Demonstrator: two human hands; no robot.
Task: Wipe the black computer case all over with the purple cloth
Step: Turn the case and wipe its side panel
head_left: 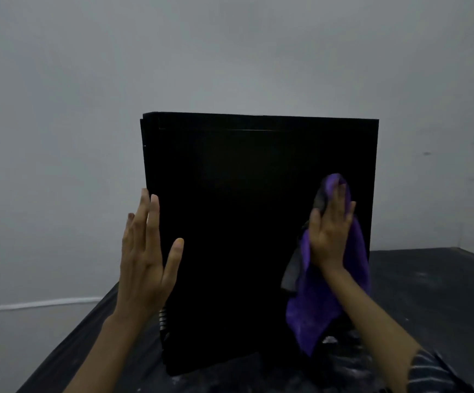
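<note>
The black computer case [235, 211] stands upright on a dark table, its broad side panel facing me. My left hand [147, 256] rests on the case's left edge with straight fingers and the thumb on the side panel. My right hand [329, 234] presses the purple cloth [320, 302] flat against the right part of the panel, fingers straight and pointing up. The cloth hangs down below the hand and shows a grey underside on its left.
The dark table [428, 293] carries pale dusty marks near its front. A grey wall [230, 52] rises behind the case. A white cable [40, 304] runs along the wall at the lower left. A striped sleeve [434, 373] shows at the bottom right.
</note>
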